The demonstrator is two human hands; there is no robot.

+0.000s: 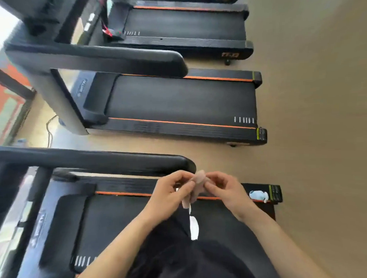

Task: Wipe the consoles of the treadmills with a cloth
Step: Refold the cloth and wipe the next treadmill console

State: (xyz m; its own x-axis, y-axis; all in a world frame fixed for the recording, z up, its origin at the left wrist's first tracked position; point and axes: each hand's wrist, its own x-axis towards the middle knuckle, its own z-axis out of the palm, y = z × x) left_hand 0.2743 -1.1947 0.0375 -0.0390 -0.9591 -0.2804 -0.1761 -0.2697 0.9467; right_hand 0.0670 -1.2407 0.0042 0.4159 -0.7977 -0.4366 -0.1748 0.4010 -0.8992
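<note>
- I am pinching a small pink cloth with both grips, fingers curled on it.
- My left grip is holding one side and my right grip is holding the other.
- A bit of cloth is hanging down between them.
- The near treadmill is lying under my grips.
- Its black handrail is running just past my left grip.
- A pale blue thing is sitting right of my right grip.
- Two more treadmills are standing farther off.

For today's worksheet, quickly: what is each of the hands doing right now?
The left hand pinches the pinkish cloth, fingers curled.
The right hand pinches the same cloth.
</note>
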